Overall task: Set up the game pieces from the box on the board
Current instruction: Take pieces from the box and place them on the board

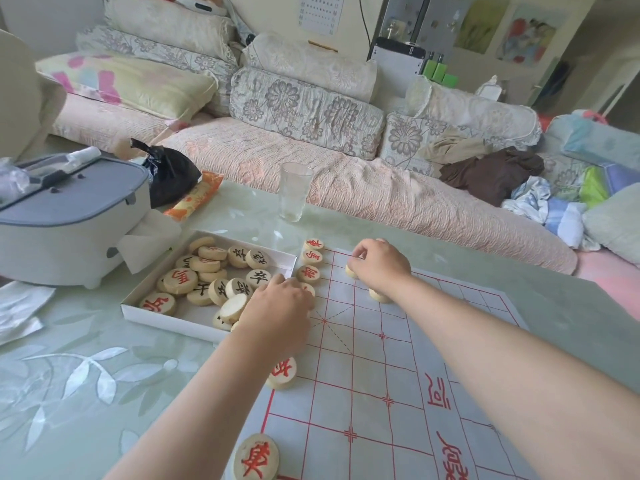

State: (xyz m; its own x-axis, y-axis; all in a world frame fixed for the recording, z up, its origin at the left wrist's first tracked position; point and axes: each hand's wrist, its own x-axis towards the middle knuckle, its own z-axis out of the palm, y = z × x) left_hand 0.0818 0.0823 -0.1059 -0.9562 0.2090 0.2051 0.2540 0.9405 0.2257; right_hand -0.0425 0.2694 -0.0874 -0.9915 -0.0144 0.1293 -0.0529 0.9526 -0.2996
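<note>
- Right hand (377,268) low over the far part of the board (363,368), fingers (358,252) curled narrow round a pale piece (350,270); may land off its crossing if let go on a tilt.
- Second pale piece (379,296) just under the right wrist, touching or nearly so; likely to be dragged off its point by a careless pull of the arm.
- Left hand (277,306) knuckles-up across the seam between box (162,317) and board, fingers tucked under and hidden; cannot tell whether holding anything or only reaching.
- Row of red pieces (309,273) along the board's edge next to the box, right beside the left hand; easy to knock out of line with a loose sweep.
- Loose pieces (207,282) heaped in the box, some on edge or face down; could tip over the low rim, or be picked blind and set on the wrong spot.
- Board seemingly a thin sheet, flat on the glossy bench (86,375); could slide or wrinkle under a resting forearm, shifting everything on it, the lone red piece (282,372) included.
- Drinking glass (294,192) upright behind box and board, well apart from both hands; at risk only from a long reach.
</note>
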